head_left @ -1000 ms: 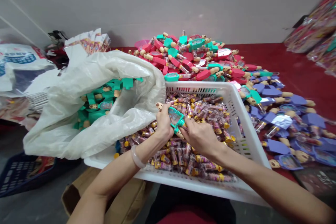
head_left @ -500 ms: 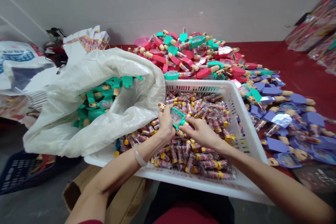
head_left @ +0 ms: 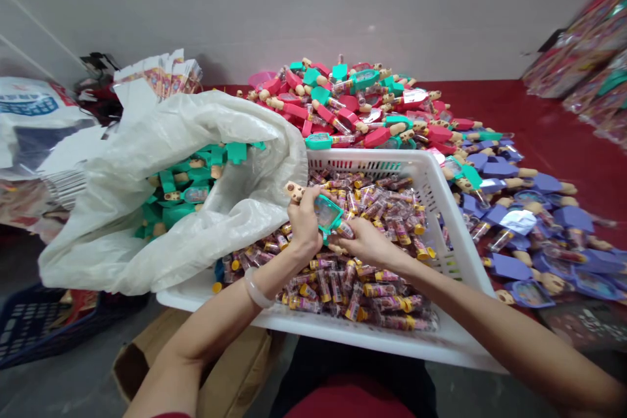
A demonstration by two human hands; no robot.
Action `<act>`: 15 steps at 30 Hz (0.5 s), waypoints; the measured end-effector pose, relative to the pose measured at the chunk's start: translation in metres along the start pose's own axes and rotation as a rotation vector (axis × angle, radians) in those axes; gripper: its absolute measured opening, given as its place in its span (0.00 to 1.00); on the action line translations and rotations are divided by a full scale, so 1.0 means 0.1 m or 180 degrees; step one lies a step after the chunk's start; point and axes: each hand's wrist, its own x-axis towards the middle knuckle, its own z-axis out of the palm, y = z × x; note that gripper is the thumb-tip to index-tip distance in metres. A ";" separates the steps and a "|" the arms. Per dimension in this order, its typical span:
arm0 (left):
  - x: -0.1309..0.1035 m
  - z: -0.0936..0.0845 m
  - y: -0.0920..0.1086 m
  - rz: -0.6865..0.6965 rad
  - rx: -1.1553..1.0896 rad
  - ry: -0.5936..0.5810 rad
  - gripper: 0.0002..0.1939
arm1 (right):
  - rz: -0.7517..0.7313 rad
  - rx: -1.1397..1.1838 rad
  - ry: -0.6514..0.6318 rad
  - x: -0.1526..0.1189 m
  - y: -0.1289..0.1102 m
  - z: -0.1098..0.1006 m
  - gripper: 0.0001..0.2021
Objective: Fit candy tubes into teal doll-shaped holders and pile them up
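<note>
My left hand [head_left: 304, 225] is closed around a green plastic toy [head_left: 327, 212] with a clear window and a brown-spotted tan handle [head_left: 294, 191], which points up and left. At the toy's lower right end sits a small clear candy tube [head_left: 345, 230]. My right hand [head_left: 369, 243] is closed at that tube, its fingertips partly hidden. More green and a tan piece show beneath the toy; I cannot tell whether they belong to a second one. Under both hands, a white basket [head_left: 467, 255] holds many candy tubes with yellow caps [head_left: 392, 290].
Left of the basket, an open whitish sack [head_left: 117, 261] holds green toys [head_left: 179, 214]. Red and green toys [head_left: 377, 137] are piled behind, purple ones [head_left: 512, 266] to the right. A cardboard box [head_left: 235, 372] and a dark blue basket [head_left: 29, 333] stand below at left.
The toy has shifted slightly left in my left hand, and more of its spotted handle shows. More of the tube is visible between my hands. The view has shifted a little.
</note>
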 end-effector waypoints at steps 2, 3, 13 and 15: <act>-0.04 0.01 0.07 -0.0140 -0.0093 -0.0366 0.11 | -0.0035 0.1243 -0.0994 -0.03 0.01 0.00 0.22; -0.05 0.02 0.11 -0.0224 -0.0129 -0.0526 0.10 | 0.0010 0.1633 -0.1429 -0.04 0.02 0.00 0.24; 0.07 -0.03 0.08 -0.0210 -0.0146 0.0251 0.11 | 0.0160 0.0009 0.0799 0.00 -0.07 0.06 0.15; 0.04 -0.03 0.12 -0.0450 -0.0241 -0.0145 0.10 | 0.0121 0.0763 -0.0151 -0.04 -0.06 0.07 0.20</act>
